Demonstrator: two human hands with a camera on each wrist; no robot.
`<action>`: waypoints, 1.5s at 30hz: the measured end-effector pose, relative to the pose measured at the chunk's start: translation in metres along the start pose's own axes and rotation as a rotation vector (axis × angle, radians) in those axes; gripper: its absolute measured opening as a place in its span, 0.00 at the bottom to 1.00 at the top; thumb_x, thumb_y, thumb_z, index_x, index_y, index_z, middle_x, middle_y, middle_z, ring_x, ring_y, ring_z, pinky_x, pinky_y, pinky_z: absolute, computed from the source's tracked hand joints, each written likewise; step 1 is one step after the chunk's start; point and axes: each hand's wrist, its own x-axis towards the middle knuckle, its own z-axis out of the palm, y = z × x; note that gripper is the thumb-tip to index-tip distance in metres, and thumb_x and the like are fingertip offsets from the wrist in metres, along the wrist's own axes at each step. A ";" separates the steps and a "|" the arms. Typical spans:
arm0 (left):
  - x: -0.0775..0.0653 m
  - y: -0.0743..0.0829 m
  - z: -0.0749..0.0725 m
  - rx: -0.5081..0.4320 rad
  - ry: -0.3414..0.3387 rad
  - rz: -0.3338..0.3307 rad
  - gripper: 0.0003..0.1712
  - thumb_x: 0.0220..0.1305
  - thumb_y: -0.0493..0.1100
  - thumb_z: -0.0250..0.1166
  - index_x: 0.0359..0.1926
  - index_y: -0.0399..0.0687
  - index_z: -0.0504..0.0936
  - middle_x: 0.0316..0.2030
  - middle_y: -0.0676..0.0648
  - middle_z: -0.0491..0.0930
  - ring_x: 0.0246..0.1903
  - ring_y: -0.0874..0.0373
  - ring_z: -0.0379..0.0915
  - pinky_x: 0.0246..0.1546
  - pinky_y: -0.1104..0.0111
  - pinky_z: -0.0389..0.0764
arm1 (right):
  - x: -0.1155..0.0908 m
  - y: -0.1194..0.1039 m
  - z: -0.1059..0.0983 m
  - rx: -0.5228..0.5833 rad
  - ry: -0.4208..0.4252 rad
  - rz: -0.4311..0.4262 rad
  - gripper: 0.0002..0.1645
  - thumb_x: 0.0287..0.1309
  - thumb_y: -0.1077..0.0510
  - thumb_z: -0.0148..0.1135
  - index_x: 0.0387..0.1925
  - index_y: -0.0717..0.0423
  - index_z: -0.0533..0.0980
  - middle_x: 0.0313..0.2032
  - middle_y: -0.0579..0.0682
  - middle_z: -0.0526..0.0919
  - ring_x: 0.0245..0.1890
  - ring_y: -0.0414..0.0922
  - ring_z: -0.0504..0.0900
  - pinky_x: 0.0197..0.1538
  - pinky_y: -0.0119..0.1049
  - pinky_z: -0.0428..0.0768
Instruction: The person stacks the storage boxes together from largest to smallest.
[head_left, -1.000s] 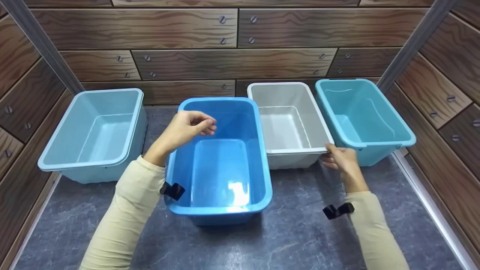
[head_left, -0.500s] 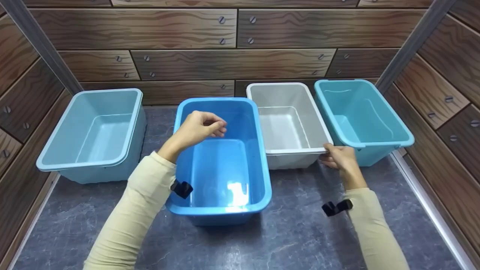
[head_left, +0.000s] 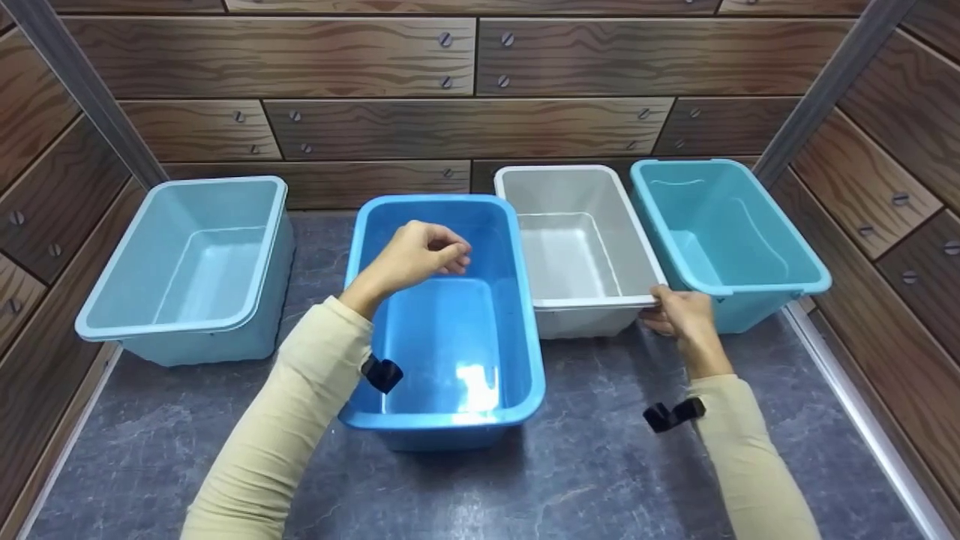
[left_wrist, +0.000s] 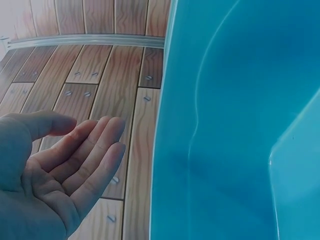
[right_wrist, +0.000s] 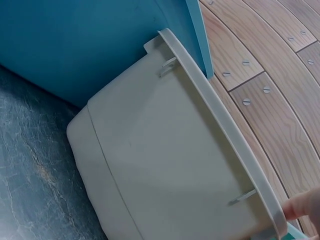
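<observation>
My right hand (head_left: 682, 311) pinches the near right corner of the grey plastic bin's rim (head_left: 585, 303). In the right wrist view only part of that hand (right_wrist: 306, 206) shows, at the lower right, by the rim of the tilted-looking grey bin (right_wrist: 160, 145). Over the deep blue bin (head_left: 450, 421) hovers my left hand (head_left: 420, 255), fingers loosely bent and holding nothing. The left wrist view shows this hand (left_wrist: 70, 170) palm and fingers bare, apart from the blue bin's wall (left_wrist: 175, 150).
A teal bin (head_left: 765, 289) stands right of the grey one, close beside it. Far left is a light blue bin (head_left: 202, 346). All stand on a dark marbled surface (head_left: 585, 465), with wood-patterned walls (head_left: 465, 127) behind and at the sides.
My left hand has moved rightward, from the blue bin's left side to over its inside. The right hand stays at the grey bin's corner, and the bins stand where they were.
</observation>
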 end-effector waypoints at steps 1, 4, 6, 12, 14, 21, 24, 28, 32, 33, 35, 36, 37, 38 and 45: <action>0.001 0.000 0.001 0.001 -0.001 -0.001 0.15 0.70 0.42 0.56 0.48 0.37 0.82 0.43 0.37 0.85 0.44 0.48 0.85 0.49 0.62 0.85 | 0.000 0.000 0.000 0.004 0.010 -0.002 0.34 0.63 0.59 0.48 0.63 0.82 0.59 0.13 0.40 0.79 0.17 0.33 0.83 0.31 0.27 0.85; 0.002 0.002 0.003 -0.003 -0.005 0.002 0.15 0.70 0.42 0.56 0.49 0.37 0.82 0.43 0.37 0.85 0.43 0.49 0.85 0.49 0.62 0.85 | 0.001 0.001 0.000 0.027 0.029 -0.007 0.34 0.62 0.60 0.48 0.62 0.82 0.59 0.12 0.41 0.79 0.16 0.34 0.83 0.30 0.28 0.85; 0.003 0.002 0.004 -0.007 -0.009 0.008 0.15 0.70 0.42 0.56 0.49 0.36 0.82 0.43 0.36 0.85 0.43 0.49 0.85 0.49 0.62 0.85 | 0.001 0.002 0.001 0.038 0.035 -0.007 0.34 0.62 0.60 0.48 0.62 0.82 0.60 0.11 0.41 0.79 0.16 0.34 0.83 0.29 0.28 0.85; 0.004 0.004 0.009 -0.023 -0.027 0.024 0.16 0.70 0.41 0.56 0.49 0.35 0.82 0.43 0.35 0.85 0.44 0.47 0.85 0.51 0.60 0.84 | 0.001 0.002 0.000 0.054 0.065 0.004 0.33 0.61 0.60 0.49 0.62 0.81 0.61 0.10 0.40 0.79 0.15 0.35 0.83 0.28 0.28 0.85; 0.004 0.004 0.010 -0.019 -0.028 0.026 0.15 0.70 0.41 0.56 0.49 0.35 0.82 0.43 0.36 0.85 0.44 0.47 0.85 0.50 0.61 0.85 | 0.001 0.002 0.000 0.058 0.076 0.004 0.32 0.60 0.61 0.49 0.61 0.80 0.62 0.10 0.40 0.79 0.15 0.34 0.83 0.28 0.27 0.85; 0.006 0.007 0.013 -0.011 -0.035 0.025 0.15 0.70 0.41 0.56 0.49 0.36 0.82 0.43 0.36 0.85 0.44 0.48 0.85 0.50 0.61 0.85 | 0.000 0.001 -0.001 0.068 0.105 0.005 0.32 0.60 0.61 0.49 0.61 0.80 0.62 0.10 0.41 0.79 0.14 0.35 0.83 0.26 0.27 0.84; 0.007 0.008 0.015 -0.014 -0.041 0.028 0.15 0.70 0.40 0.56 0.50 0.35 0.82 0.43 0.36 0.85 0.44 0.47 0.85 0.50 0.60 0.85 | -0.001 0.001 -0.002 0.068 0.113 -0.001 0.32 0.60 0.61 0.49 0.61 0.80 0.62 0.11 0.41 0.79 0.14 0.35 0.82 0.26 0.27 0.84; 0.008 0.009 0.017 -0.025 -0.049 0.031 0.16 0.70 0.40 0.56 0.50 0.34 0.81 0.44 0.35 0.85 0.44 0.46 0.85 0.51 0.58 0.84 | -0.002 0.001 -0.002 0.073 0.119 -0.007 0.32 0.60 0.61 0.49 0.61 0.80 0.62 0.11 0.41 0.78 0.13 0.35 0.82 0.26 0.28 0.84; 0.009 0.009 0.019 -0.029 -0.055 0.034 0.16 0.70 0.40 0.55 0.50 0.35 0.82 0.43 0.35 0.85 0.44 0.47 0.85 0.51 0.59 0.84 | -0.003 0.001 -0.004 0.094 0.116 -0.005 0.29 0.60 0.61 0.49 0.58 0.79 0.65 0.10 0.41 0.79 0.14 0.36 0.83 0.27 0.29 0.85; 0.009 0.009 0.020 -0.030 -0.056 0.033 0.16 0.70 0.40 0.55 0.50 0.35 0.82 0.43 0.36 0.85 0.44 0.47 0.85 0.51 0.60 0.84 | -0.003 0.000 -0.004 0.101 0.114 -0.006 0.28 0.60 0.62 0.49 0.58 0.78 0.65 0.10 0.41 0.79 0.14 0.37 0.83 0.27 0.29 0.85; 0.010 0.009 0.020 -0.030 -0.059 0.032 0.16 0.70 0.41 0.55 0.50 0.36 0.82 0.43 0.36 0.85 0.44 0.47 0.85 0.50 0.61 0.85 | -0.004 0.000 -0.005 0.117 0.113 -0.002 0.22 0.60 0.62 0.50 0.52 0.74 0.70 0.09 0.42 0.79 0.14 0.37 0.84 0.27 0.29 0.85; 0.010 0.009 0.020 -0.028 -0.059 0.033 0.16 0.71 0.41 0.55 0.50 0.36 0.82 0.43 0.36 0.85 0.44 0.47 0.85 0.50 0.62 0.85 | -0.005 -0.001 -0.006 0.121 0.112 -0.001 0.18 0.60 0.63 0.50 0.48 0.71 0.72 0.09 0.42 0.79 0.14 0.38 0.84 0.27 0.29 0.85; 0.010 0.010 0.021 -0.028 -0.060 0.032 0.16 0.71 0.41 0.55 0.50 0.36 0.82 0.43 0.36 0.85 0.44 0.47 0.85 0.50 0.62 0.85 | -0.005 -0.001 -0.006 0.125 0.111 0.001 0.14 0.60 0.63 0.50 0.44 0.68 0.73 0.09 0.42 0.79 0.14 0.38 0.84 0.27 0.30 0.85; 0.010 0.010 0.021 -0.027 -0.060 0.030 0.16 0.71 0.41 0.55 0.50 0.36 0.82 0.43 0.36 0.85 0.44 0.47 0.85 0.50 0.62 0.85 | -0.005 -0.001 -0.007 0.128 0.111 0.002 0.10 0.59 0.63 0.51 0.40 0.66 0.74 0.09 0.42 0.79 0.14 0.38 0.84 0.27 0.30 0.85; 0.013 0.014 0.025 -0.005 -0.061 0.030 0.16 0.70 0.41 0.56 0.50 0.36 0.82 0.43 0.36 0.85 0.43 0.48 0.85 0.49 0.63 0.85 | -0.006 -0.001 -0.008 0.109 0.119 -0.025 0.06 0.58 0.63 0.51 0.30 0.63 0.72 0.11 0.41 0.78 0.14 0.37 0.84 0.26 0.29 0.85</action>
